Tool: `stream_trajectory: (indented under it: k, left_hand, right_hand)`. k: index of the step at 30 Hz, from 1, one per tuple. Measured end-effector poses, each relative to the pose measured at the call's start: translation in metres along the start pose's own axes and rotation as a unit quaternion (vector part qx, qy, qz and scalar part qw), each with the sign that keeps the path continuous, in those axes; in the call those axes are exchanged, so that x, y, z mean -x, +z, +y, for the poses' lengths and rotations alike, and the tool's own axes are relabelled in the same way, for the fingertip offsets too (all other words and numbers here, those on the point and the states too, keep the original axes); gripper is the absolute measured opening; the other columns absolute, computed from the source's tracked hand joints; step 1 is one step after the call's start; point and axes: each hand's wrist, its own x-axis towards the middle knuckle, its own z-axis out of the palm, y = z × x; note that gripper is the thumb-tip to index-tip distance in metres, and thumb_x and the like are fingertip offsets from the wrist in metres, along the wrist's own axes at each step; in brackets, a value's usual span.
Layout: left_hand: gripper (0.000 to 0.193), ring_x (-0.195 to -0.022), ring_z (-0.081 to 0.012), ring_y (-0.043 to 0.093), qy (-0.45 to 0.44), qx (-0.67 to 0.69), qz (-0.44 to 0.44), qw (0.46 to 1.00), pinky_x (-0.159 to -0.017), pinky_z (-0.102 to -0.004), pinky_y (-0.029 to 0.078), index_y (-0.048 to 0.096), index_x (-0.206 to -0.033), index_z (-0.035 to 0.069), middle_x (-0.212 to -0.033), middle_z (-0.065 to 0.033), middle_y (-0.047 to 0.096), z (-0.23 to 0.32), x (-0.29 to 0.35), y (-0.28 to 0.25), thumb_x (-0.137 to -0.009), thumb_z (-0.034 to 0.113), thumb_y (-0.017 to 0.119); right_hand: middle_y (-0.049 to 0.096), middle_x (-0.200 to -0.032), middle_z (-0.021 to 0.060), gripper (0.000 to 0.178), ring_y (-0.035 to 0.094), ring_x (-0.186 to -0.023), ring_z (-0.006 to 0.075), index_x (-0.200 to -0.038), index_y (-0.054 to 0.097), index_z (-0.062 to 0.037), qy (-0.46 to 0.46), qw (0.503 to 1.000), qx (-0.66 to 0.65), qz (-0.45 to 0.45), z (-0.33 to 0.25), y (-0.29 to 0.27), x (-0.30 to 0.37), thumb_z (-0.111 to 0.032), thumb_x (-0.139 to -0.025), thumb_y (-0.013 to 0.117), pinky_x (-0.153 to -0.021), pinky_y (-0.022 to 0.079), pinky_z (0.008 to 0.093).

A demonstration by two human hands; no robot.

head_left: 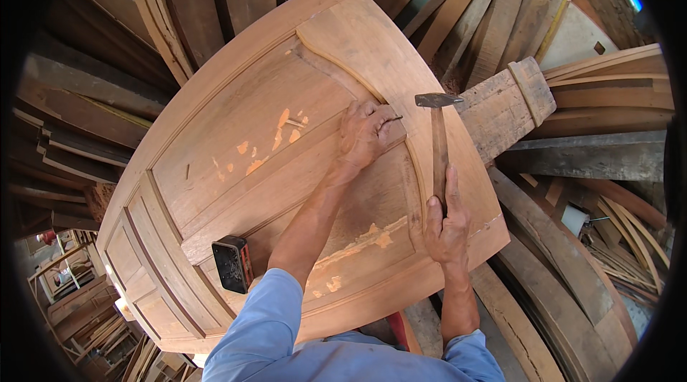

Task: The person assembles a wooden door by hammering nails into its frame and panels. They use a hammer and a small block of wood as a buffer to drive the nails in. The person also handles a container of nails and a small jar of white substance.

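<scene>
A panelled wooden door point(236, 106) lies flat before me, with carved curved mouldings and patches of orange filler. My left hand point(363, 131) rests on its centre rail near the curved moulding, fingers pinched together. From its fingertips sticks a thin dark nail-like pin point(392, 119), whose exact kind is too small to tell. My right hand point(448, 228) is closed round the wooden handle of a hammer point(439, 139), the forefinger stretched along the handle. The dark metal hammer head is to the right of the pin, apart from it.
An open black box point(232, 264) with small thin metal pieces, perhaps nails, sits on the door left of my forearm. A worn wooden beam point(504, 106) juts out beyond the door's right edge. Stacked boards point(197, 3) and curved timbers point(558, 253) crowd around the door.
</scene>
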Motion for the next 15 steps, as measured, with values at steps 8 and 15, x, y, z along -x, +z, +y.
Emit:
stream_trajectory:
  k: [8,15]
  left_hand:
    - [0.022,-0.086,-0.0284,0.058,0.019,-0.001,0.014,1.0,-0.079,-0.0429,0.048,0.078,-0.099,0.019,-0.086,-0.0026,0.064,-0.001,-0.001,0.002,-0.082,0.006,0.08]
    - [0.023,-0.085,-0.0291,0.058,0.006,0.0,0.024,1.0,-0.078,-0.0432,0.048,0.078,-0.098,0.019,-0.083,-0.0036,0.062,0.003,0.0,0.0,-0.081,0.005,0.079]
  right_hand:
    - [0.061,-0.143,0.0331,0.061,0.068,-0.122,0.0461,-0.157,0.04,0.0117,0.096,0.987,0.078,-0.1,0.008,0.007,-0.011,0.001,-0.1,0.054,-0.099,0.054,0.0466]
    - [0.068,-0.126,0.0347,0.063,0.07,-0.106,0.0488,-0.161,0.042,0.0008,-0.064,0.992,-0.027,0.104,0.002,0.009,0.008,0.0,-0.099,0.056,-0.092,0.056,0.0477]
